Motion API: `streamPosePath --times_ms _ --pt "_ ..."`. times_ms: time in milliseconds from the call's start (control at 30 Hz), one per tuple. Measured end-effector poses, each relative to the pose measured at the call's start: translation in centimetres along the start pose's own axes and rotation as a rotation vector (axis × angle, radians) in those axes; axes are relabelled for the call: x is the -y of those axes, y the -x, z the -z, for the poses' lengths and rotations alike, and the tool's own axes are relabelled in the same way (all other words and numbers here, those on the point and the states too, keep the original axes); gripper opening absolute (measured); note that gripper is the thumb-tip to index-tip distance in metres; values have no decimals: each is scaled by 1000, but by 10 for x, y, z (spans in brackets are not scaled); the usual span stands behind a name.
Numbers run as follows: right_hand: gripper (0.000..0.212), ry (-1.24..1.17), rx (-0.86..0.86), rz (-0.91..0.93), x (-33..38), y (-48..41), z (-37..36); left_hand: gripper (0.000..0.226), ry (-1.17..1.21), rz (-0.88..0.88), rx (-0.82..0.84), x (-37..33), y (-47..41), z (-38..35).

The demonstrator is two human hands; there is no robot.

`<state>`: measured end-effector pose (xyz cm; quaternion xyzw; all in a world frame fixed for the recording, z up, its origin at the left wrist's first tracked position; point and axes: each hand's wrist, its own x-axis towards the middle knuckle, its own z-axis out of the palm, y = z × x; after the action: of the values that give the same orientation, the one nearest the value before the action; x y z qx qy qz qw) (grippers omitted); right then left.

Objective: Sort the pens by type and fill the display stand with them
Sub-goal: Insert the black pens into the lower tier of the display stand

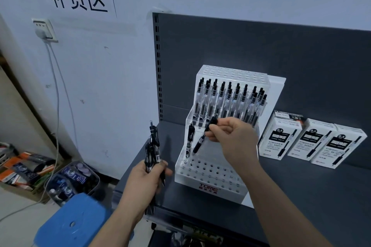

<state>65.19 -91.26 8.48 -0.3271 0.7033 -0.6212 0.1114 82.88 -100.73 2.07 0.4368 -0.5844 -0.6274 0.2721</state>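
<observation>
A white stepped display stand (208,182) sits on a dark grey shelf (301,196). Its upper tier holds several clear pens with black caps (230,100). One dark pen (190,136) stands at the left end of the middle tier. My right hand (230,132) pinches a black pen (199,142), tilted, its tip low over the middle tier just right of that standing pen. My left hand (146,178) grips a bundle of black pens (153,150) upright, left of the stand. The lowest tier's holes are empty.
Three white pen boxes (313,142) lie on the shelf to the right of the stand. A blue stool (74,220) stands below left, with a bin of bottles (74,178) and a cardboard box (24,168) on the floor. A cable hangs from a wall socket (44,30).
</observation>
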Motion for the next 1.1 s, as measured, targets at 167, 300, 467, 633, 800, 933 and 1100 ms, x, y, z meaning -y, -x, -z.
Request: streamPosePath --times_ms 167,300,467,633,800,933,1100 --pt "14 97 -62 192 3 -4 -2 14 24 -19 8 1 1 4" --pt "11 225 -65 283 -1 -8 -6 17 3 -44 23 0 5 5" --pt "10 187 -36 284 -4 -12 -15 12 28 -48 55 -4 7 3" --pt "4 220 -12 234 -13 -11 -18 18 60 -37 50 -3 5 4" --pt "13 350 79 104 -34 -8 -26 12 82 -44 54 -1 5 2" --pt "14 430 96 97 -37 -7 -30 12 113 -35 64 -1 6 2" --pt "15 476 113 91 -32 -6 -26 17 139 -53 101 -3 8 2"
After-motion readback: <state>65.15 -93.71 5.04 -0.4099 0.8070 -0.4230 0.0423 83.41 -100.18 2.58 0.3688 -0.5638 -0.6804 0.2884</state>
